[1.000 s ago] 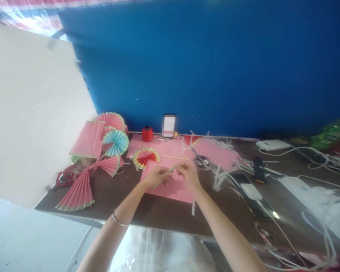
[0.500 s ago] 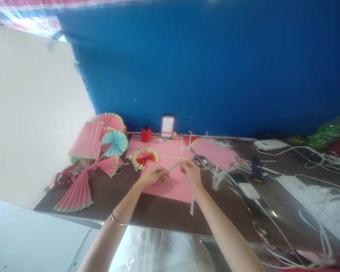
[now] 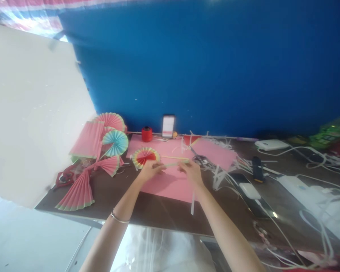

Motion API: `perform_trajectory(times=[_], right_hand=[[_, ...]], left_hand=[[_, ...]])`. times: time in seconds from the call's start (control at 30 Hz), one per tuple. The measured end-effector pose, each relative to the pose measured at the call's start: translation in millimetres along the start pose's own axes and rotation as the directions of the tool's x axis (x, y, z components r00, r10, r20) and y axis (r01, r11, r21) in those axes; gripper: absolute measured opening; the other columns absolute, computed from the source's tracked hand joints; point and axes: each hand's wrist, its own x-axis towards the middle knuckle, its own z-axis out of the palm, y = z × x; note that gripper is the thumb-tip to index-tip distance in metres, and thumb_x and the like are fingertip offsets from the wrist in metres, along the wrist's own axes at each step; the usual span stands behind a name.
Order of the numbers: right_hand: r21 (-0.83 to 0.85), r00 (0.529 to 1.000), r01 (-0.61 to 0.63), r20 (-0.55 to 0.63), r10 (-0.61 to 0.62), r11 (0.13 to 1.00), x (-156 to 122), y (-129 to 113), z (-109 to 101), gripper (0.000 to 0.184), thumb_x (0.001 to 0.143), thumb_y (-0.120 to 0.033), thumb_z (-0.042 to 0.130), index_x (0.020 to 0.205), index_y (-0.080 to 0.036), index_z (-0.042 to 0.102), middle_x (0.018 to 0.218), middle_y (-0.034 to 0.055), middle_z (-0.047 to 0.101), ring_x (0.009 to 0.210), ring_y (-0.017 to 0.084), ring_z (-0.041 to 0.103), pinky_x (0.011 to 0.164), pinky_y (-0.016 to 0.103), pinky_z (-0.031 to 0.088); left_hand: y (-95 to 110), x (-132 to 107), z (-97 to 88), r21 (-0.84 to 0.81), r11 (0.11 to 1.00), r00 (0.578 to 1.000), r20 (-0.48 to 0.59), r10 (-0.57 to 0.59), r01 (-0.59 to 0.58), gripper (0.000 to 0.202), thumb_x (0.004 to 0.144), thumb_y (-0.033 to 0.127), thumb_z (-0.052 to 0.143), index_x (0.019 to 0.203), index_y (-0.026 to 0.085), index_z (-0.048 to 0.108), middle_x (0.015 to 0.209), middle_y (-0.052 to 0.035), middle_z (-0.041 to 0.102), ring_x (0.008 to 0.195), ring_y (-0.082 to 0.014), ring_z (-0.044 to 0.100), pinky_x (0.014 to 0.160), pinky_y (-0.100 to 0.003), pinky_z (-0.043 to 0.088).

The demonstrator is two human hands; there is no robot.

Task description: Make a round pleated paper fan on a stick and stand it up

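Both my hands hover over a pink paper sheet (image 3: pixel 172 185) on the dark table. My left hand (image 3: pixel 149 170) and my right hand (image 3: pixel 190 170) pinch the two ends of a thin, pale folded paper strip (image 3: pixel 172 164), held nearly level between them. A small round fan (image 3: pixel 145 156) with a red centre and yellow-green rim lies just beyond my left hand. A silver bangle (image 3: pixel 119 219) circles my left wrist.
Pink and teal pleated paper fans (image 3: pixel 102 147) are piled at the left. A red thread spool (image 3: pixel 146 133) and a phone (image 3: pixel 168 126) stand by the blue wall. White paper offcuts (image 3: pixel 221 173), scissors (image 3: pixel 201 160), a phone with power bank (image 3: pixel 251 192) and white cables (image 3: pixel 314 189) crowd the right.
The strip has turned from slanted to nearly level, and my hands have drawn a little further apart along it. My left hand moved slightly up and away.
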Motion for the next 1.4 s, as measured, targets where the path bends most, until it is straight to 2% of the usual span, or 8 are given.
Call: perform_trajectory(times=[0.13,0.43,0.63,0.87,0.97,1.03,1.17,1.4], right_hand=[[0.134,0.995,-0.076,-0.048,0.084,0.988,2.8,2.8,-0.2,0.034,0.055,-0.046,0.076,0.069,-0.016,0.065,0.061,0.0018,0.063,0.050,0.012,0.057,0.052,0.027,0.050],[0.021,0.997,0.023,-0.074,-0.022,1.000,0.7,10.2,-0.2,0.032,0.060,-0.046,0.074,0.066,-0.016,0.064,0.051,-0.0006,0.059,0.048,0.012,0.054,0.051,0.027,0.046],[0.151,0.998,-0.059,0.034,0.054,0.987,2.3,6.5,1.5,0.033,0.059,-0.048,0.074,0.069,-0.017,0.067,0.058,0.0022,0.062,0.052,0.014,0.058,0.054,0.029,0.049],[-0.129,0.995,0.068,-0.061,-0.077,0.989,2.1,9.2,-2.1,0.038,0.067,-0.052,0.066,0.080,-0.016,0.069,0.070,0.0063,0.066,0.067,0.020,0.062,0.068,0.037,0.050],[-0.495,0.920,0.304,-0.069,-0.385,0.814,-2.4,11.0,-0.8,0.041,0.073,-0.049,0.061,0.100,-0.019,0.066,0.099,0.0105,0.066,0.096,0.027,0.057,0.089,0.047,0.040],[-0.672,0.857,0.434,0.102,-0.505,0.600,-5.9,11.6,1.6,0.034,0.077,-0.043,0.059,0.103,-0.022,0.066,0.106,0.0095,0.064,0.104,0.029,0.053,0.095,0.049,0.031],[-0.696,0.791,0.594,0.411,-0.454,0.404,-8.1,15.5,4.8,0.016,0.082,-0.030,0.057,0.091,-0.028,0.071,0.094,0.0044,0.067,0.094,0.025,0.057,0.088,0.040,0.036],[-0.694,0.698,0.693,0.576,-0.425,0.197,0.2,25.4,-1.3,0.019,0.085,-0.020,0.054,0.096,-0.023,0.070,0.087,0.0043,0.069,0.084,0.021,0.058,0.079,0.036,0.041]], left_hand=[[-1.8,4.6,-3.8,-0.068,0.998,0.993,-0.119,-0.009,0.001,0.044,0.058,0.043,0.077,0.080,0.006,0.067,0.069,-0.0110,0.070,0.060,-0.0210,0.068,0.062,-0.033,0.058],[-8.3,3.7,1.8,-0.107,0.993,0.993,-0.115,0.039,-0.052,0.047,0.056,0.041,0.078,0.086,0.007,0.068,0.072,-0.0101,0.071,0.067,-0.0227,0.069,0.068,-0.035,0.058],[-4.7,1.5,1.5,-0.062,0.997,0.994,-0.103,0.031,-0.037,0.043,0.056,0.044,0.077,0.076,0.006,0.069,0.069,-0.0111,0.070,0.061,-0.0214,0.068,0.062,-0.034,0.058],[-15.5,7.8,-2.7,-0.006,0.998,0.992,-0.110,0.066,-0.067,0.041,0.063,0.043,0.073,0.081,0.007,0.071,0.071,-0.0101,0.070,0.063,-0.0202,0.067,0.064,-0.032,0.056],[-22.0,8.8,-3.0,0.160,0.981,0.987,-0.101,0.124,-0.107,0.036,0.069,0.042,0.068,0.083,0.009,0.071,0.071,-0.0088,0.070,0.061,-0.0180,0.066,0.061,-0.029,0.053],[-22.5,8.0,-2.8,0.270,0.951,0.982,-0.066,0.177,-0.153,0.033,0.072,0.041,0.064,0.084,0.011,0.071,0.071,-0.0076,0.070,0.061,-0.0164,0.064,0.059,-0.026,0.050],[-17.5,4.8,-0.9,0.377,0.896,0.970,0.032,0.242,-0.236,0.028,0.077,0.038,0.060,0.087,0.015,0.071,0.080,-0.0070,0.071,0.072,-0.0170,0.064,0.062,-0.024,0.047],[-22.0,6.4,1.6,0.259,0.946,0.976,-0.049,0.213,-0.193,0.024,0.079,0.028,0.056,0.096,0.016,0.068,0.094,-0.0076,0.070,0.088,-0.0191,0.063,0.078,-0.029,0.048]])
